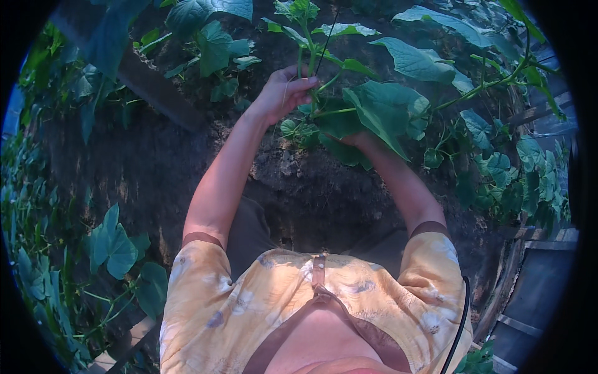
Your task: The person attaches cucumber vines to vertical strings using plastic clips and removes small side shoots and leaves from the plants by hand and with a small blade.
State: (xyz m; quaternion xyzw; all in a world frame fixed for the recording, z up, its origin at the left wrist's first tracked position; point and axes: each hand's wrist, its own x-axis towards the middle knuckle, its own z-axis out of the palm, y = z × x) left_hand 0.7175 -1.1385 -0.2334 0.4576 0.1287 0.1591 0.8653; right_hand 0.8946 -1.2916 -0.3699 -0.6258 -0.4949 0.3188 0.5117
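My left hand [288, 93] is closed round the green stem of a climbing vine plant [312, 51], thumb and fingers pinching it. A thin dark string [329, 38] rises beside the stem from near my thumb. My right hand [351, 138] reaches in low on the other side of the plant; a broad green leaf [383, 112] hides most of it, so what its fingers do cannot be told. Small leaves and tendrils hang just under my left hand, above the dark soil [299, 173].
Leafy vines stand on the left [112, 243] and right [500, 168]. A long vine stem [486, 86] stretches across the upper right. A dark beam-like thing [154, 89] slants at the upper left. A wooden frame with panes [537, 276] is at the lower right.
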